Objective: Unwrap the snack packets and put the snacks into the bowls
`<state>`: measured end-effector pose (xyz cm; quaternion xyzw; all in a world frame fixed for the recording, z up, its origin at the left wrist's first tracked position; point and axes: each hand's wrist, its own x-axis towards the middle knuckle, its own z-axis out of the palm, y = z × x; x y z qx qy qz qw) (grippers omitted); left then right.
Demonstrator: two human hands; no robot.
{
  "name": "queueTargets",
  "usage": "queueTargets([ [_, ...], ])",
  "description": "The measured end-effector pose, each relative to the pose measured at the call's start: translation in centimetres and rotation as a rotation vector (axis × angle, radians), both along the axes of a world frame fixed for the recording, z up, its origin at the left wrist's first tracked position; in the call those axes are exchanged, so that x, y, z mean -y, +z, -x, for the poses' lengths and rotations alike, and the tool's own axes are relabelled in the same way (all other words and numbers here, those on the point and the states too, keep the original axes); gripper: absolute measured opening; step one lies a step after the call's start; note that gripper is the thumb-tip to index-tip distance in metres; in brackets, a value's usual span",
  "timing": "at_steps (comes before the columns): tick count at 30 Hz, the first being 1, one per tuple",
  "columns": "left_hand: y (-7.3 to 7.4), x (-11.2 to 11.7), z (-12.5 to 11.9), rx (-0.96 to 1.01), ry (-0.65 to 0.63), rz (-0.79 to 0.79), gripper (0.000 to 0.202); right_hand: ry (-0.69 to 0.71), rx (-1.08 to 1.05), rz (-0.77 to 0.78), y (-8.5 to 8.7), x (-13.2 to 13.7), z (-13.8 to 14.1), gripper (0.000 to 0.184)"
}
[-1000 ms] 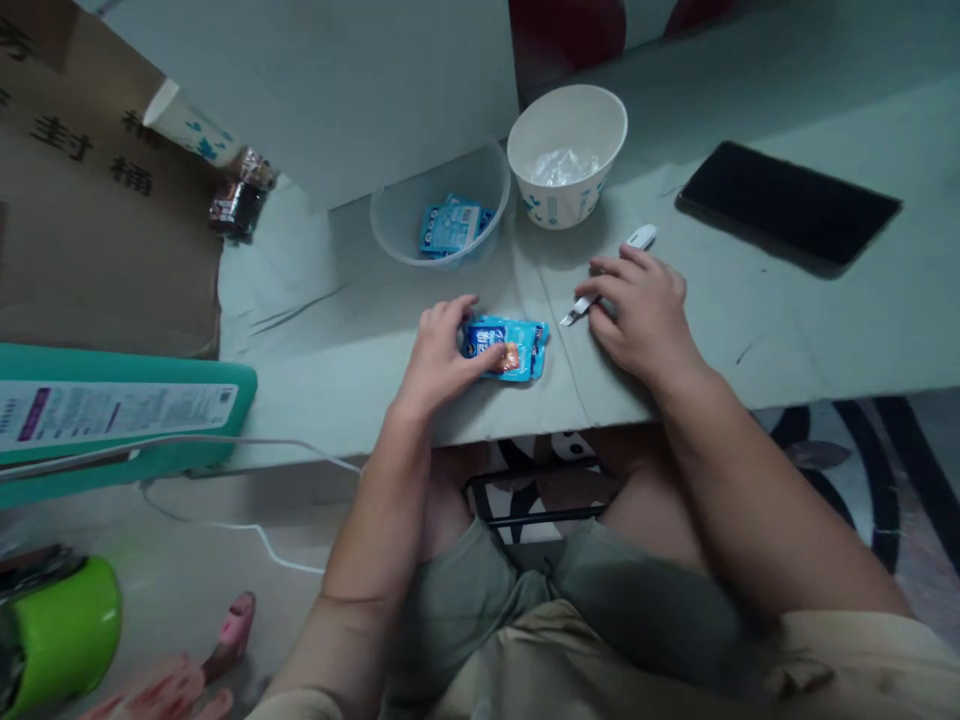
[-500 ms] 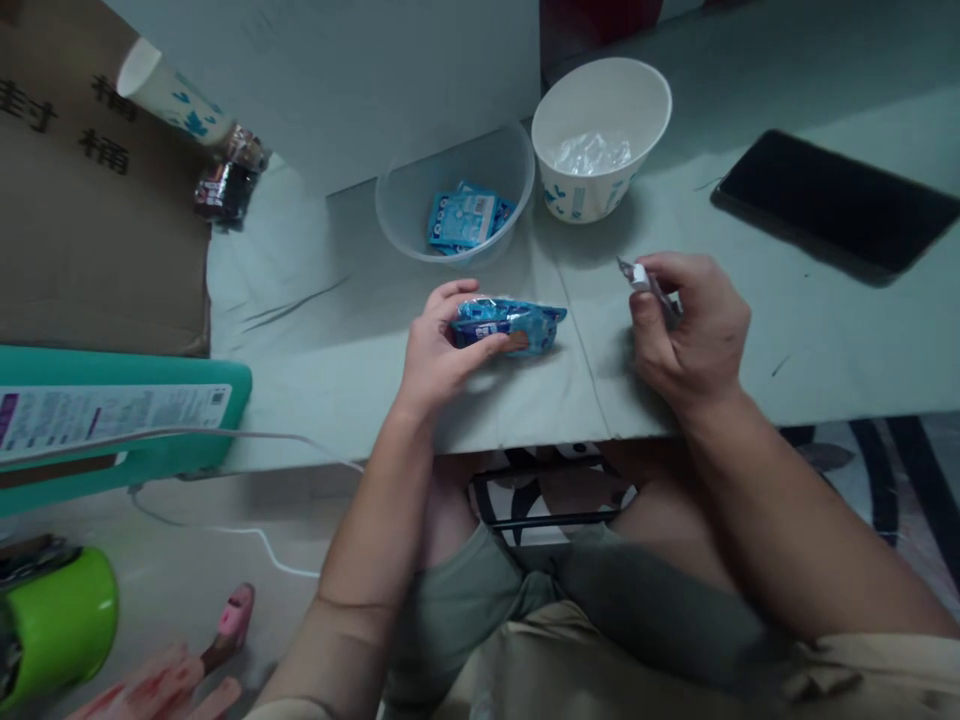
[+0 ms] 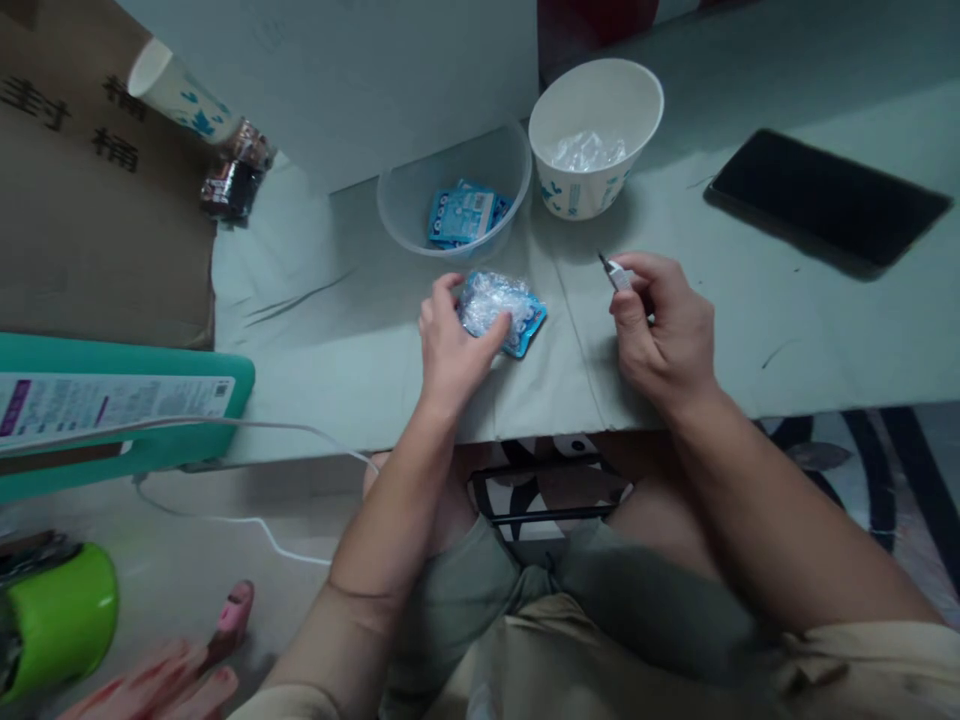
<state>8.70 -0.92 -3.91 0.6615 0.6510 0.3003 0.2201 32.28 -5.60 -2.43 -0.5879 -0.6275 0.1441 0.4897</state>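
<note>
My left hand (image 3: pixel 463 345) grips a blue packet (image 3: pixel 529 325) with crinkled clear plastic film (image 3: pixel 491 300) over its upper face. The thumb presses on top and the fingers curl round the far left side. The packet lies at or just over the table. In my right hand (image 3: pixel 664 330) is a small craft knife (image 3: pixel 616 274) with a pale handle, its dark pointed tip aimed up and left, apart from the packet. Beyond my left hand stands a clear plastic bowl (image 3: pixel 409 238) holding several flat blue packets (image 3: pixel 461 215).
A white paper tub (image 3: pixel 581 190) has clear plastic film inside. A dark phone (image 3: pixel 829 200) lies at the right. To the left are a paper cup (image 3: pixel 180 95), dark wrapped items (image 3: pixel 232 185), a cardboard box (image 3: pixel 97 240) and a teal container (image 3: pixel 232 385) with a white cable (image 3: pixel 292 425).
The blue packet has been turned so its film-covered face is up. My left hand has shifted slightly right. My right hand has moved a little left with the knife.
</note>
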Motion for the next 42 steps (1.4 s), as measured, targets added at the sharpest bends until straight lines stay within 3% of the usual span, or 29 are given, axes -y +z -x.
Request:
queueTargets([
  [3,1.3,0.1,-0.6,-0.033,-0.250,-0.008,0.060,0.026,-0.035,0.008,-0.1,0.0,0.0,0.035],
  [5,2.0,-0.2,-0.5,0.015,-0.321,-0.059,0.056,0.031,-0.060,-0.007,-0.2,0.0,-0.1,0.034],
  [8,2.7,-0.1,-0.4,0.055,-0.157,-0.144,0.043,0.020,-0.076,0.021,-0.3,-0.1,-0.3,0.031],
  [10,2.9,0.5,-0.8,0.019,-0.119,-0.096,0.035,0.033,-0.072,0.043,-0.3,-0.2,-0.4,0.029],
  [15,3.0,2.3,-2.3,-0.237,-0.327,0.089,0.059,0.094,0.027,0.062,0.0,-0.1,-0.4,0.028],
  [18,3.0,1.9,-1.9,-0.198,-0.541,0.088,0.067,0.064,0.055,0.109,0.0,-0.1,-0.5,0.037],
  [20,3.0,1.4,-1.2,-0.115,-0.447,0.002,0.064,0.033,0.049,0.121,-0.3,-0.1,-0.7,0.041],
  [23,3.0,1.4,-1.0,-0.034,-0.162,-0.112,0.034,0.015,0.003,0.125,-0.5,-0.2,-0.8,0.043],
  [24,3.1,1.7,-1.3,-0.036,-0.165,-0.108,0.023,0.019,-0.034,0.123,-0.5,-0.2,-0.9,0.043],
  [27,3.0,2.9,-2.8,-0.093,-0.366,-0.046,0.015,0.048,-0.210,0.095,-0.1,-0.1,-1.0,0.041],
  [29,2.8,3.5,-3.7,-0.129,-0.413,-0.035,0.021,0.055,-0.357,0.050,0.3,-0.1,-1.4,0.040],
  [32,2.0,3.5,-4.4,-0.119,-0.350,-0.007,0.043,0.019,-0.589,-0.024,0.7,0.0,-2.2,0.034],
  [35,1.3,3.1,-4.5,-0.060,-0.291,0.036,0.069,0.003,-0.751,0.013,1.2,0.3,-2.8,0.030],
  [39,0.8,2.9,-5.1,-0.043,-0.215,0.021,0.082,0.080,-0.792,0.159,1.7,1.1,-3.2,0.025],
  [42,0.9,3.0,-5.7,-0.053,-0.174,0.029,0.087,0.120,-0.762,0.171,1.2,1.3,-3.7,0.032],
])
